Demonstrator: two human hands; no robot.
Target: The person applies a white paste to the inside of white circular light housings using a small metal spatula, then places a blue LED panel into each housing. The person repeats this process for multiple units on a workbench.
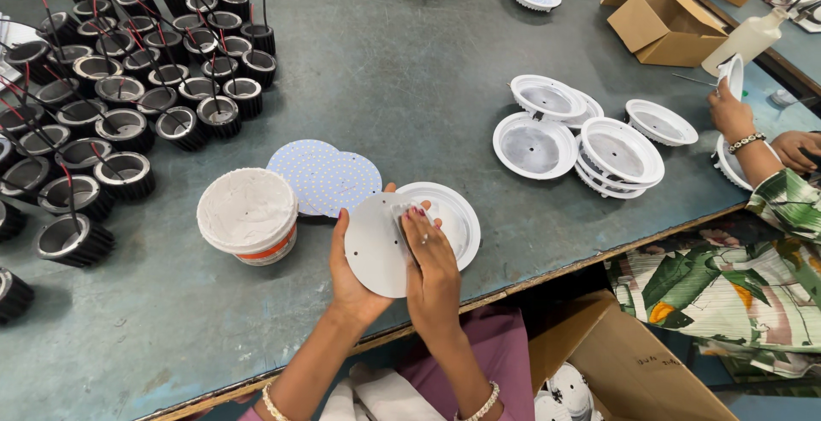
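Left hand (355, 275) grips grey disc (376, 246) upright-tilted over white housing (449, 216) — right hand (432, 271) pinches pad (402, 211), wiping; paste tub (248, 214) at nine o'clock.

On the desk (410, 87) stand roughly thirty-five black finned housings (128, 87), too crowded and cut off at the left edge to count exactly. One white tub (248, 213) sits near the front. Two round blue-white LED boards (329, 180) overlap beside it. One grey disc (376, 246) and one white round housing (449, 216) lie under the hands. About eight more white housings (616, 151) are spread right and top. Two cardboard boxes (663, 20) are visible.
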